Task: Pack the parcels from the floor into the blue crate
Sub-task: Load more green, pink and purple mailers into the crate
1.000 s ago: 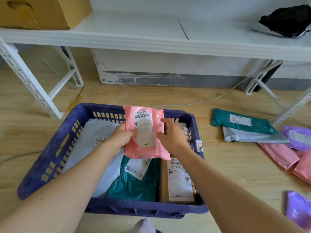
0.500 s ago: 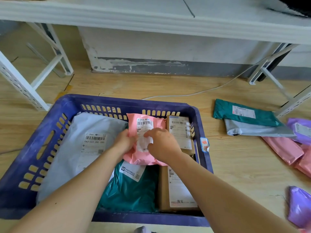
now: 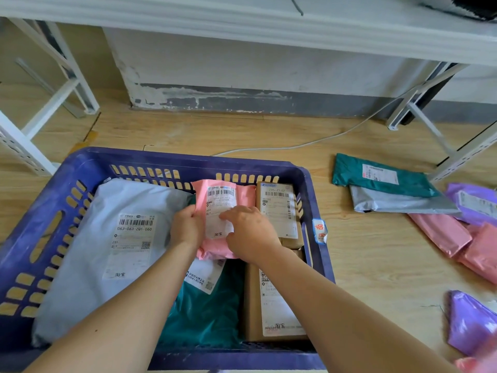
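Note:
The blue crate (image 3: 314, 189) sits on the wooden floor in front of me. A pink parcel (image 3: 246, 196) with a white label lies inside it at the back middle, on a green parcel (image 3: 207, 313). My left hand (image 3: 187, 227) grips the pink parcel's left edge. My right hand (image 3: 250, 232) rests on its label and lower right side. A large grey parcel (image 3: 113, 211) fills the crate's left side. Two brown boxes (image 3: 277, 208) lie along its right side. More parcels remain on the floor to the right: green (image 3: 382, 177), grey (image 3: 398, 203), pink (image 3: 441, 232) and purple (image 3: 470, 321).
A white shelf rack (image 3: 242, 20) spans the top, with legs at left (image 3: 27, 154) and right (image 3: 462, 157). A white cable (image 3: 309, 142) runs across the floor behind the crate. Bare floor lies between the crate and the loose parcels.
Both hands have lowered the pink parcel from above the crate down into it, onto the green parcel. The view has tipped down and closer.

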